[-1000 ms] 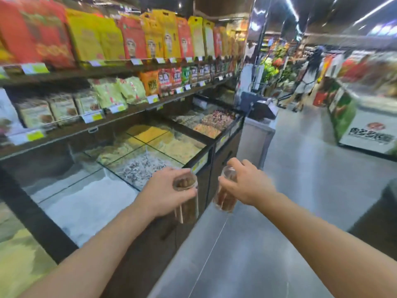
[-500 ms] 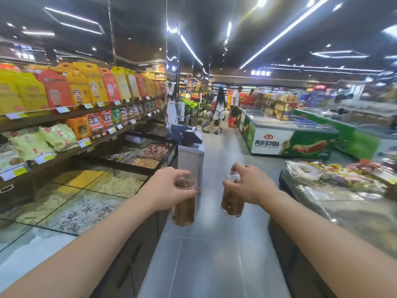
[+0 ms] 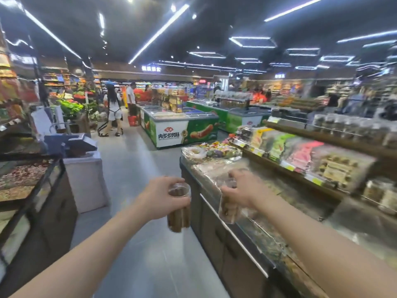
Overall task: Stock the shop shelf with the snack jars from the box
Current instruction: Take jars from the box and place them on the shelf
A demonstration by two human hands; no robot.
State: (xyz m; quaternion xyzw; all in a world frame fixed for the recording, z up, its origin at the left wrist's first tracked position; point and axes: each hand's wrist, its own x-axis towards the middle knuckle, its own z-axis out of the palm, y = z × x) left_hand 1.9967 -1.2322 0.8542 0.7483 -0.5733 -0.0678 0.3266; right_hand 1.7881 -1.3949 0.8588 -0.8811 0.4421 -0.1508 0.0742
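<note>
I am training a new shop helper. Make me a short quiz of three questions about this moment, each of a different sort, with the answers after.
1. True or false: both hands are empty.
2. Multiple choice: the jar in the right hand hangs over A) the grey floor, B) the glass-topped counter, C) a red basket.
3. Fill in: the left hand grips a clear jar of ___ snacks.

Key
1. False: each hand grips a jar; the right one's jar also holds brown snacks.
2. B
3. brown
</note>
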